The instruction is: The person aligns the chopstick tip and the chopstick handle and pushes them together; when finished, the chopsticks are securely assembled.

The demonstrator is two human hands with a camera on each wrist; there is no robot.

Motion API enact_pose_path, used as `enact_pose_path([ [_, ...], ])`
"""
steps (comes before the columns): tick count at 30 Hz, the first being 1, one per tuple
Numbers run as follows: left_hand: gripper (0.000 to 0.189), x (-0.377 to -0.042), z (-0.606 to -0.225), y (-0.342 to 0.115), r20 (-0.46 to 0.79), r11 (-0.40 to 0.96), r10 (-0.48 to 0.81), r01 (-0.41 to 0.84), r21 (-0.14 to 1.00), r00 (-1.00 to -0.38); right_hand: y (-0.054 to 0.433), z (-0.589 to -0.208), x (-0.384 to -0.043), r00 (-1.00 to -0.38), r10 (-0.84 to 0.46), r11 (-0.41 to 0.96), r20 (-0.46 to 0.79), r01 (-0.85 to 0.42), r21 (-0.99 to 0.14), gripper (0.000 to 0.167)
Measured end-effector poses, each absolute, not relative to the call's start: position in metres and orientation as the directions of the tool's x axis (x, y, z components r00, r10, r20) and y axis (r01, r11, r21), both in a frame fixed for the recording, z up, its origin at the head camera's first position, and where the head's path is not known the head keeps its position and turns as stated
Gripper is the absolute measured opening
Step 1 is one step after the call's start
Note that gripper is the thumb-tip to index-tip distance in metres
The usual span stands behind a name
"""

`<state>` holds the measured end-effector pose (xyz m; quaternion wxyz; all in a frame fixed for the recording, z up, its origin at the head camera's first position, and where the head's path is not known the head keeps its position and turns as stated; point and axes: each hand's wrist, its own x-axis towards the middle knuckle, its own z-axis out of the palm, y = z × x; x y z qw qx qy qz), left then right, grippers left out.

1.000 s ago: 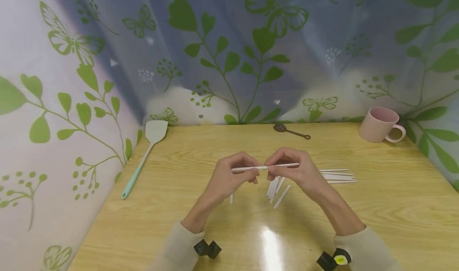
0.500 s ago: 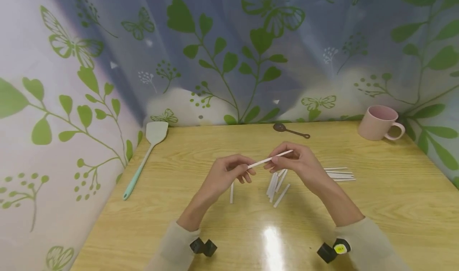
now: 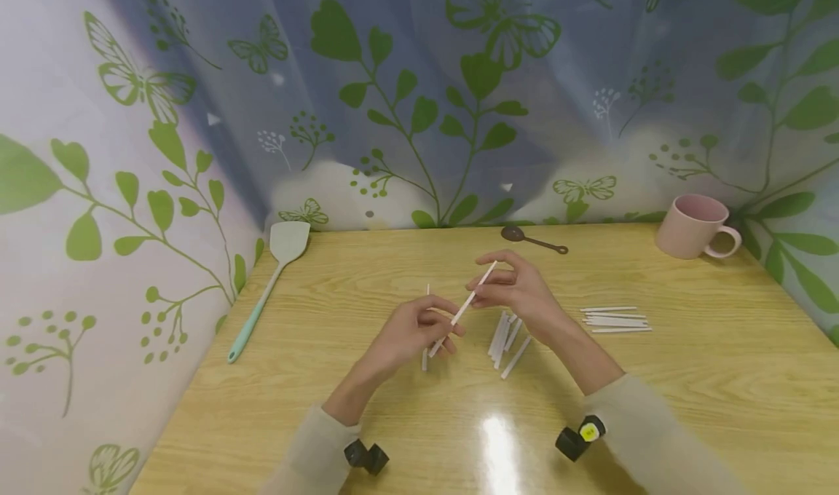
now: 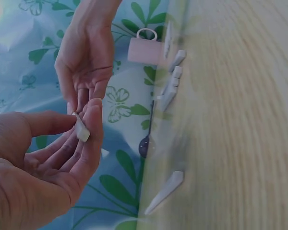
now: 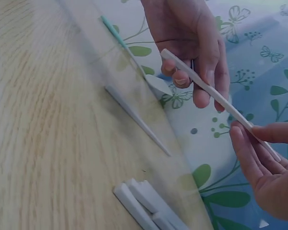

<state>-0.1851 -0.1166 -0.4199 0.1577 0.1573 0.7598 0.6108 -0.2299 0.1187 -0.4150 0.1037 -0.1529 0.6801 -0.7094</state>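
Note:
A thin white stick (image 3: 475,295) is held up at a steep slant over the table between both hands. My left hand (image 3: 414,329) pinches it between thumb and fingers in its lower part; the short end sticks out past the thumb in the right wrist view. Near the upper end, my right hand (image 3: 521,287) pinches the same stick (image 5: 225,103) with thumb and fingertips. Behind the left hand lies a single white stick (image 3: 424,361), partly hidden by that hand. Several white sticks (image 3: 500,341) form a loose pile below the right hand.
More white sticks (image 3: 615,322) lie side by side right of the right forearm. A brown spoon (image 3: 534,241) lies at the table's back edge, a pink mug (image 3: 691,227) stands back right, and a spatula (image 3: 269,291) with a mint handle lies at left. A patterned curtain (image 3: 406,80) hangs behind.
The held stick has swung from nearly level to a steep slant. My right hand has moved left and up, my left slightly down, and their fingertips have drawn apart along the stick.

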Motion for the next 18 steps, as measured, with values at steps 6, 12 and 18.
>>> enact_pose_path([
  [6,0.031,-0.183,-0.430,-0.117,-0.101,0.242,0.419,0.004,0.970,-0.903,0.101,-0.428,-0.236,-0.941,-0.338,-0.055,0.019,0.000,-0.998,0.058],
  [12,0.033,-0.182,-0.436,-0.119,-0.148,0.290,0.408,-0.026,0.957,-0.901,0.092,-0.438,-0.243,-0.946,-0.323,-0.025,-0.019,0.028,-0.999,0.058],
  [18,0.036,-0.181,-0.439,-0.122,-0.171,0.348,0.425,-0.014,0.937,-0.889,0.086,-0.444,-0.250,-0.940,-0.333,-0.006,-0.075,0.082,-0.997,0.058],
])
